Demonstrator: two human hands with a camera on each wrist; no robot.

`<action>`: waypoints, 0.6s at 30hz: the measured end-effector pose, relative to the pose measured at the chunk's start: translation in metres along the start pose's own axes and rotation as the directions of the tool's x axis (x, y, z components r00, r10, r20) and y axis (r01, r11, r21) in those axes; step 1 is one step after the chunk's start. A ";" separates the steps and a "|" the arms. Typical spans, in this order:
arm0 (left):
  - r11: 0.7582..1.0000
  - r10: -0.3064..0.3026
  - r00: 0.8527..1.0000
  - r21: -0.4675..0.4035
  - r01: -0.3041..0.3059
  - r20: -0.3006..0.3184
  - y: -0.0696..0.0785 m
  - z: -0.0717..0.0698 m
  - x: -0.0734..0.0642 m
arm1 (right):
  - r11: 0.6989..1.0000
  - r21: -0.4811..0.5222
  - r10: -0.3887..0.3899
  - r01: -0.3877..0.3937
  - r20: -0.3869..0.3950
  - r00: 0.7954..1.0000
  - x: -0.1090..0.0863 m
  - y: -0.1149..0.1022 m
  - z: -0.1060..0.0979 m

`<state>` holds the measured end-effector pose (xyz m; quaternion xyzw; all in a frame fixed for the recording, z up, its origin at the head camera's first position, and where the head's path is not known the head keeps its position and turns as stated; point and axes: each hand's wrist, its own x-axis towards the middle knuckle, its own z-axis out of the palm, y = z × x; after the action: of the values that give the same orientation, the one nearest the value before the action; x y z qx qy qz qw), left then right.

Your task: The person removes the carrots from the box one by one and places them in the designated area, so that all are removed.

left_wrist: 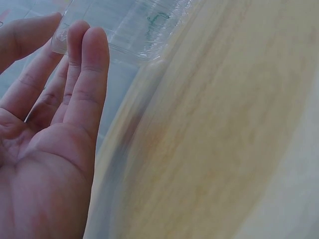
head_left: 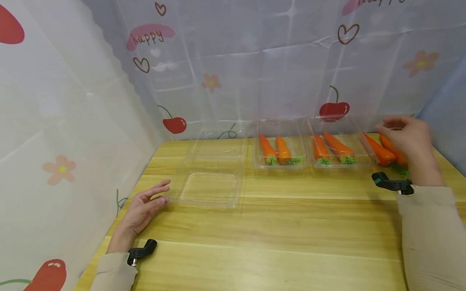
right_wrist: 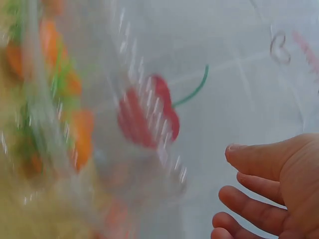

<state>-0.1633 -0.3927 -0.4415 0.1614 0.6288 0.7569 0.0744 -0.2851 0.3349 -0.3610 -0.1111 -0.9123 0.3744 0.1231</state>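
A transparent plastic clamshell box (head_left: 209, 204) lies with its lid raised at the left of the table, the wood showing through its base. Beside its left edge is my left hand (head_left: 145, 208), fingers extended; in the left wrist view the fingertips (left_wrist: 94, 45) overlap the box's corner, and contact is uncertain. Over at the right, my right hand (head_left: 411, 135) hovers above loose carrots (head_left: 380, 151) with green tops. In the right wrist view its fingers (right_wrist: 254, 204) are spread and relaxed, holding nothing.
Two more transparent boxes stand at the back: the middle box (head_left: 278, 166) and the right box (head_left: 331, 165), each with two carrots inside and its lid up. A printed curtain (head_left: 255, 72) hangs behind the wooden table (head_left: 273, 246).
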 end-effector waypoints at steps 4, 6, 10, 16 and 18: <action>1.000 0.001 1.000 -0.004 -0.001 0.002 0.000 0.000 0.000 | 0.998 0.045 -0.054 0.054 0.011 0.998 -0.004 -0.015 0.005; 1.000 0.003 1.000 -0.005 -0.003 0.003 -0.001 -0.001 0.000 | 0.995 0.062 -0.080 0.078 0.025 0.996 -0.005 -0.022 0.009; 1.000 0.001 1.000 -0.009 -0.001 0.008 -0.001 -0.002 0.000 | 0.988 0.078 -0.136 0.132 0.055 0.989 -0.008 -0.034 0.020; 1.000 0.001 1.000 -0.010 -0.001 0.003 -0.002 -0.001 0.001 | 0.975 0.116 -0.203 0.190 0.115 0.972 -0.016 -0.057 0.035; 1.000 0.000 1.000 -0.006 0.000 -0.001 -0.002 -0.001 0.001 | 0.969 0.131 -0.227 0.210 0.125 0.966 -0.020 -0.066 0.040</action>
<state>-0.1647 -0.3935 -0.4434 0.1607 0.6266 0.7590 0.0745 -0.2861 0.2571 -0.3440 0.0241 -0.9019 0.4181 0.1060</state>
